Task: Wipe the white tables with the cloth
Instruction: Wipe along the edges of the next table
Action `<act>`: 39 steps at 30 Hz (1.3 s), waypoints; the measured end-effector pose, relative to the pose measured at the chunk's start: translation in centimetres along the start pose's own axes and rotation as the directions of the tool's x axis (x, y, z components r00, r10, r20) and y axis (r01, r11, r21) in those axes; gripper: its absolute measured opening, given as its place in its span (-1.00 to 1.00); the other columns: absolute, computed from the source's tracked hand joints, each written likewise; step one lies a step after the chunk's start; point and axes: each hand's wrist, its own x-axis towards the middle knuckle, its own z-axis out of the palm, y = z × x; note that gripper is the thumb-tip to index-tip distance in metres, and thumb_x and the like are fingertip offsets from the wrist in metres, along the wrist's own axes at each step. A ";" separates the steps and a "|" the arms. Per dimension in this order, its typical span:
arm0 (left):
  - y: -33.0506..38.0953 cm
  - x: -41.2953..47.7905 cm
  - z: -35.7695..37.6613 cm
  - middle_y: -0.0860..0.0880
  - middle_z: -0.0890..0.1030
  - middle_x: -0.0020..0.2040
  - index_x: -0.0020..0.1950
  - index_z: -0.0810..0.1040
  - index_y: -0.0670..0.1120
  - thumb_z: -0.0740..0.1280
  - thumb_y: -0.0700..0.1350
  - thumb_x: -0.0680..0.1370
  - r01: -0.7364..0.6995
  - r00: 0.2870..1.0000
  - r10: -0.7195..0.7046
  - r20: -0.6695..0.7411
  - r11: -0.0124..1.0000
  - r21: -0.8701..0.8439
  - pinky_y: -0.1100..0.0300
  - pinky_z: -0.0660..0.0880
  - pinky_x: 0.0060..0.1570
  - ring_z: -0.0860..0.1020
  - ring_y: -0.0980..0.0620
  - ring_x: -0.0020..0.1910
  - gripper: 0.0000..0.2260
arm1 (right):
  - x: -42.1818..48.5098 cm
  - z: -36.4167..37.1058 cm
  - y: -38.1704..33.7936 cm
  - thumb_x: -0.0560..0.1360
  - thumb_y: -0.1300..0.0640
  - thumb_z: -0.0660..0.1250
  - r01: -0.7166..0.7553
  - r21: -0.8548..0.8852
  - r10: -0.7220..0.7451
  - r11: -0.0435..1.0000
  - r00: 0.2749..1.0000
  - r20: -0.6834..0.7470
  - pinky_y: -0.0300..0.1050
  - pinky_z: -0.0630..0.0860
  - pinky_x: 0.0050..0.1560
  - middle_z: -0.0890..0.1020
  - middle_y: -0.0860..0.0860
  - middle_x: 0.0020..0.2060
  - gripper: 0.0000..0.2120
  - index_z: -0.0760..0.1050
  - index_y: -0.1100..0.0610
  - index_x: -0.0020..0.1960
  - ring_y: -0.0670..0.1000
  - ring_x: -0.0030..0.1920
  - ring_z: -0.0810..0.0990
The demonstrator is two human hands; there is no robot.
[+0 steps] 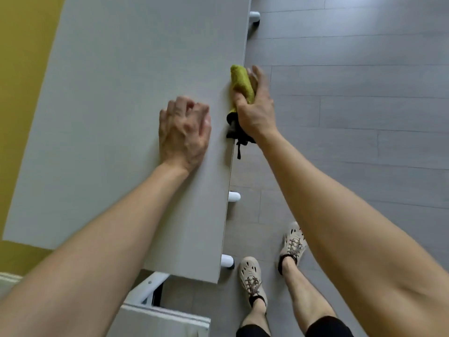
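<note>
White worktop (121, 81): long, pale, matt surface running from the near end away up the view; its right long edge borders a grey plank floor (364, 117), its left long edge a yellow surface (21, 57). Cloth (240, 81): yellow-green, bunched into a roll, lying on the right long edge of the worktop about midway along it, part of it over the rim. Right hand (255, 105): fingers and thumb wrapped round the near part of the cloth, gripping it, wrist out past the edge above the floor. Dark fabric piece (233, 128): black, bunched under the heel of the right hand at the same edge, a narrow strap hanging below it; whether it is part of the cloth cannot be told. Left hand (184, 132): resting on the worktop just inside the right edge, near the right hand but apart from it, fingers curled under, holding nothing. Rounded white leg ends (234, 197): three, showing below the right edge. Second white table (165, 322): a corner at the bottom, beyond the near end. Beige laced shoes (251, 276): a pair on the floor beside the near right corner.
</note>
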 end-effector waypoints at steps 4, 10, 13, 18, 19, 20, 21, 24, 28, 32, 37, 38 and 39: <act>-1.2 -10.3 -4.9 -0.11 0.44 0.55 0.53 0.54 0.13 0.32 0.18 0.66 0.025 0.967 0.000 0.255 0.995 -0.095 -0.20 0.29 0.54 0.42 -0.20 0.52 -0.56 | -11.1 1.6 1.3 0.63 0.13 0.30 -0.028 0.070 0.032 0.997 0.998 -0.054 -0.09 0.45 0.43 0.54 -0.02 0.54 -0.48 0.39 0.02 0.59 0.04 0.46 0.55; -4.3 -18.2 -10.9 0.08 -0.25 0.78 0.70 -0.07 0.46 0.56 0.38 0.41 0.088 0.727 -0.071 0.683 0.996 0.009 -0.28 0.03 0.69 -0.21 -0.02 0.77 0.05 | -29.8 0.7 3.6 0.67 0.22 0.33 -0.140 0.076 0.131 0.987 0.984 0.118 -0.18 0.37 0.55 0.48 -0.12 0.58 -0.44 0.35 0.00 0.64 -0.16 0.53 0.46; -3.5 -17.9 -11.1 0.06 -0.21 0.79 0.70 -0.10 0.45 0.57 0.40 0.37 0.072 0.737 -0.092 0.670 0.996 0.058 -0.26 0.11 0.67 -0.14 -0.05 0.77 0.11 | -22.3 0.7 2.2 0.64 0.17 0.30 -0.141 -0.033 0.142 0.989 0.989 0.041 -0.07 0.48 0.28 0.66 0.05 0.36 -0.53 0.45 0.09 0.54 0.07 0.29 0.61; -3.3 -17.8 -11.0 0.06 -0.22 0.78 0.70 -0.17 0.43 0.50 0.49 0.38 0.071 0.743 -0.116 0.659 0.993 0.094 -0.23 0.13 0.67 -0.14 -0.04 0.77 0.11 | -9.7 1.0 -0.4 0.68 0.18 0.27 -0.115 -0.088 0.110 0.989 0.992 -0.055 0.07 0.54 0.24 0.64 0.04 0.13 -0.62 0.45 0.06 0.49 0.13 0.12 0.60; -3.2 -17.8 -11.0 0.06 -0.22 0.78 0.70 -0.16 0.43 0.50 0.49 0.38 0.072 0.746 -0.115 0.656 0.993 0.093 -0.23 0.13 0.67 -0.14 -0.04 0.77 0.10 | -9.6 1.2 -0.2 0.69 0.16 0.26 -0.112 -0.084 0.108 0.990 0.993 -0.055 0.07 0.55 0.25 0.63 0.02 0.13 -0.61 0.44 0.04 0.51 0.11 0.12 0.59; -3.0 -17.8 -11.1 0.06 -0.21 0.79 0.70 -0.15 0.43 0.50 0.49 0.38 0.069 0.749 -0.113 0.653 0.993 0.093 -0.23 0.13 0.67 -0.13 -0.04 0.77 0.09 | -10.5 1.5 0.0 0.69 0.16 0.26 -0.120 -0.077 0.115 0.990 0.992 -0.059 0.05 0.54 0.26 0.63 0.02 0.15 -0.59 0.43 0.02 0.52 0.11 0.13 0.58; -2.9 -17.8 -11.2 0.06 -0.20 0.79 0.71 -0.13 0.43 0.50 0.48 0.39 0.068 0.753 -0.111 0.649 0.994 0.091 -0.23 0.13 0.66 -0.13 -0.04 0.77 0.09 | -12.4 1.9 0.5 0.68 0.16 0.26 -0.131 -0.071 0.126 0.989 0.990 -0.070 0.02 0.52 0.27 0.64 0.04 0.19 -0.58 0.42 0.01 0.53 0.12 0.16 0.59; -2.5 -17.7 -11.5 0.06 -0.20 0.79 0.71 -0.10 0.42 0.53 0.44 0.39 0.085 0.749 -0.122 0.651 0.992 0.089 -0.25 0.10 0.66 -0.15 -0.04 0.77 0.08 | -21.6 3.5 2.5 0.67 0.17 0.29 -0.158 -0.032 0.154 0.987 0.983 -0.101 -0.03 0.49 0.36 0.62 0.05 0.42 -0.52 0.40 -0.01 0.58 0.14 0.35 0.60; -2.0 -17.5 -11.7 0.05 -0.21 0.79 0.72 -0.11 0.40 0.55 0.42 0.41 0.096 0.733 -0.139 0.666 0.990 0.101 -0.28 0.07 0.67 -0.17 -0.06 0.77 0.09 | -34.4 3.1 4.2 0.67 0.20 0.34 -0.223 -0.061 0.221 0.973 0.974 -0.041 -0.05 0.48 0.37 0.59 0.00 0.46 -0.48 0.37 -0.05 0.60 0.08 0.39 0.58; -2.1 -17.4 -11.7 0.04 -0.23 0.78 0.71 -0.14 0.41 0.53 0.42 0.42 0.094 0.724 -0.144 0.675 0.989 0.110 -0.30 0.06 0.67 -0.19 -0.07 0.77 0.09 | -34.2 1.6 3.9 0.65 0.20 0.36 -0.246 -0.070 0.247 0.967 0.969 0.002 0.04 0.55 0.20 0.69 0.00 0.18 -0.58 0.47 -0.05 0.48 0.10 0.16 0.65; -2.4 -17.5 -11.2 0.04 -0.24 0.78 0.71 -0.16 0.40 0.51 0.44 0.43 0.077 0.720 -0.140 0.680 0.989 0.123 -0.29 0.07 0.67 -0.19 -0.06 0.77 0.08 | -19.2 2.3 1.3 0.65 0.22 0.29 -0.211 -0.057 0.203 0.976 0.971 -0.129 -0.02 0.52 0.19 0.63 -0.02 0.09 -0.61 0.51 0.02 0.46 0.05 0.08 0.57; -2.4 -17.4 -11.2 0.04 -0.24 0.78 0.71 -0.17 0.40 0.50 0.45 0.43 0.069 0.717 -0.136 0.683 0.990 0.124 -0.28 0.07 0.67 -0.19 -0.07 0.77 0.08 | -17.8 2.4 1.2 0.65 0.21 0.28 -0.212 -0.071 0.201 0.975 0.969 -0.141 -0.04 0.51 0.18 0.62 -0.02 0.09 -0.61 0.50 0.01 0.46 0.05 0.08 0.57; -2.5 -17.4 -11.1 0.04 -0.24 0.78 0.71 -0.17 0.40 0.50 0.45 0.43 0.065 0.716 -0.133 0.685 0.990 0.124 -0.28 0.08 0.67 -0.19 -0.07 0.77 0.08 | -17.7 2.7 1.1 0.65 0.21 0.28 -0.218 -0.074 0.205 0.973 0.967 -0.149 -0.06 0.50 0.16 0.63 -0.01 0.10 -0.60 0.49 0.00 0.48 0.05 0.08 0.57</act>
